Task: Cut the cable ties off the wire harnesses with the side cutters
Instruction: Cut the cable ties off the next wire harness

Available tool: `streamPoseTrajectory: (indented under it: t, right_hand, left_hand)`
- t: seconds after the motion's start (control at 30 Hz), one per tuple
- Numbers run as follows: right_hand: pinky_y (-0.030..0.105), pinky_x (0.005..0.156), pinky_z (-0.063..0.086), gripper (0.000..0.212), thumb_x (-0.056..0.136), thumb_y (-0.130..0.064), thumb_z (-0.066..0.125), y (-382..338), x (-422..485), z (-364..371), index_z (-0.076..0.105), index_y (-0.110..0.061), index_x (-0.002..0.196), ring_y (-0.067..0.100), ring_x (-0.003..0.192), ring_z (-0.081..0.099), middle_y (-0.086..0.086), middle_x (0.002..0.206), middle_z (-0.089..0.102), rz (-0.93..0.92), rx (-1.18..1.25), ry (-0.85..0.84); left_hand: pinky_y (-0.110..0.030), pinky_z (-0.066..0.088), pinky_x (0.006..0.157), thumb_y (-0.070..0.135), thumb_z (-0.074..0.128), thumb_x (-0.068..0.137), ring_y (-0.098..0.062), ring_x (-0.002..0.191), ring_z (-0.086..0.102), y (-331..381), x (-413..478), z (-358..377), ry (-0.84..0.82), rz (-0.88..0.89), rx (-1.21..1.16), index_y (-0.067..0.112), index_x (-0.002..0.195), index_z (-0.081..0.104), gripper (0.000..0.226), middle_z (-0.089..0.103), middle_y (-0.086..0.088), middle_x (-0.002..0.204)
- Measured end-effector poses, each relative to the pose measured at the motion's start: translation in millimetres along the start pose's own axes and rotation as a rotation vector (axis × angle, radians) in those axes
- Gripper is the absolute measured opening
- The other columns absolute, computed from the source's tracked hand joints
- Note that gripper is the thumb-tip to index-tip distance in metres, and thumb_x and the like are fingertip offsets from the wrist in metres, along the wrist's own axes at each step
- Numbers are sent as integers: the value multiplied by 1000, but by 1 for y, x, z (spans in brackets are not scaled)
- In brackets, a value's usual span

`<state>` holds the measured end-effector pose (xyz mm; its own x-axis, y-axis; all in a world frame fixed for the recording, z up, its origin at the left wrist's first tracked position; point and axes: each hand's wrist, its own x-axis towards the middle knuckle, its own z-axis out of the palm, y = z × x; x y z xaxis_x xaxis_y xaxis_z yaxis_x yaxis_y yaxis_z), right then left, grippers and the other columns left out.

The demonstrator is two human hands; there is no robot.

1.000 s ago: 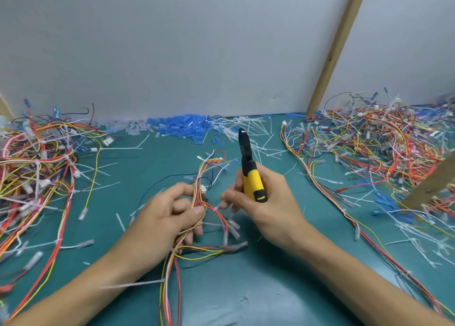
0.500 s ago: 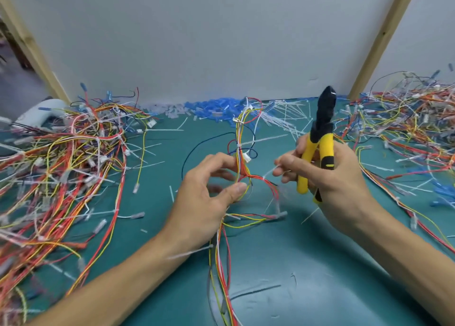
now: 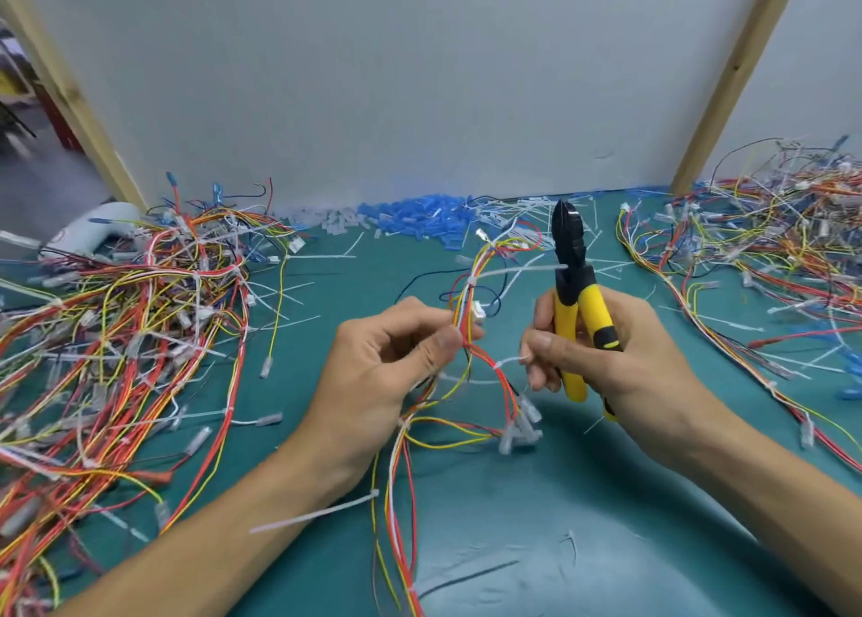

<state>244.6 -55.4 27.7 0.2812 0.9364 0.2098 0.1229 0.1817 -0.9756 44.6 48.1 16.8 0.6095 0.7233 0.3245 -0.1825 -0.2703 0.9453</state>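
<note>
My left hand (image 3: 387, 360) pinches a wire harness (image 3: 471, 290) of red, yellow, orange and white wires between thumb and fingers, holding it upright over the green mat. My right hand (image 3: 606, 350) grips the yellow-handled side cutters (image 3: 576, 290), black jaws pointing up. The thumb and forefinger of that hand also pinch the tail of a white cable tie (image 3: 508, 362) that sits on a red loop of the harness. A second white cable tie (image 3: 508, 272) wraps the harness higher up, its tail reaching to the cutters. A third tie (image 3: 317, 514) sticks out lower down, over my left forearm.
A large pile of harnesses (image 3: 116, 336) covers the mat on the left, another pile (image 3: 769, 253) on the right. Blue sleeves (image 3: 410, 220) and cut tie scraps lie along the white back wall. A white tool (image 3: 93, 234) lies at far left. Wooden posts (image 3: 732, 80) lean at both sides.
The view has shifted right and closer. Both hands stay on the harness and cutters; the cutters' jaws now tilt slightly left instead of right.
</note>
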Motion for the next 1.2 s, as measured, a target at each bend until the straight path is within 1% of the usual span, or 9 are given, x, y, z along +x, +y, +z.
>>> streamPoseTrajectory:
  t: [0.07,0.13,0.27,0.5,0.63,0.83,0.93,1.03,1.2]
  right_hand:
    - [26,56,51,10,95,10,64,4,2,-2,57,4,98,24,59,63,9,72,68,11,-16,36]
    - [26,56,51,9,96,10,63,7,4,-3,58,4,98,21,57,61,6,69,67,18,-39,75]
    - [28,54,50,8,97,9,64,9,5,-7,59,4,99,21,57,59,7,69,67,50,-31,97]
    - [23,50,44,8,98,2,68,6,-1,0,61,4,98,20,55,56,2,68,68,50,-78,-65]
    - [24,57,48,32,92,-19,67,2,-5,5,63,11,104,20,62,61,-4,73,72,41,-63,-149]
    - [31,64,53,38,91,-21,72,-1,-9,10,59,9,109,24,71,55,16,100,77,104,10,-225]
    - [29,60,50,17,91,-13,80,-3,-10,12,65,-7,97,23,66,55,18,87,70,98,-62,-270]
    - [28,58,49,16,91,0,77,-1,-9,13,65,-9,94,21,62,55,15,82,65,103,-87,-286]
    - [24,53,46,22,82,-14,78,-1,-9,14,65,-4,98,20,60,53,6,75,64,135,-50,-194]
  left_hand:
    - [-22,42,71,37,71,84,-15,76,55,-2,0,0,-4,-34,-53,22,87,83,19,64,-21,86]
    - [-18,43,64,35,71,83,-13,66,52,-4,1,-1,11,-45,-109,20,82,81,18,66,-7,77]
    - [-18,43,53,26,70,86,-10,53,47,-2,1,-2,50,-116,-238,13,83,80,16,59,-2,66]
    - [-26,50,55,21,83,77,-19,60,51,0,5,-7,63,-202,-409,10,92,80,19,58,-7,72]
    - [-26,57,64,22,77,76,-16,69,63,2,4,-7,15,-193,-496,13,94,80,20,65,-7,77]
    - [-25,60,71,9,66,84,-16,73,73,5,3,-6,36,-180,-583,17,89,78,15,73,-3,86]
    - [-28,61,69,11,63,86,-16,69,73,7,5,-6,78,-177,-577,18,88,77,16,73,-2,88]
    - [-28,60,62,14,65,86,-17,67,73,5,5,-6,129,-184,-525,20,89,76,13,72,0,89]
    - [-24,58,64,17,69,83,-18,70,73,2,8,-7,241,-206,-498,16,100,67,17,70,1,89]
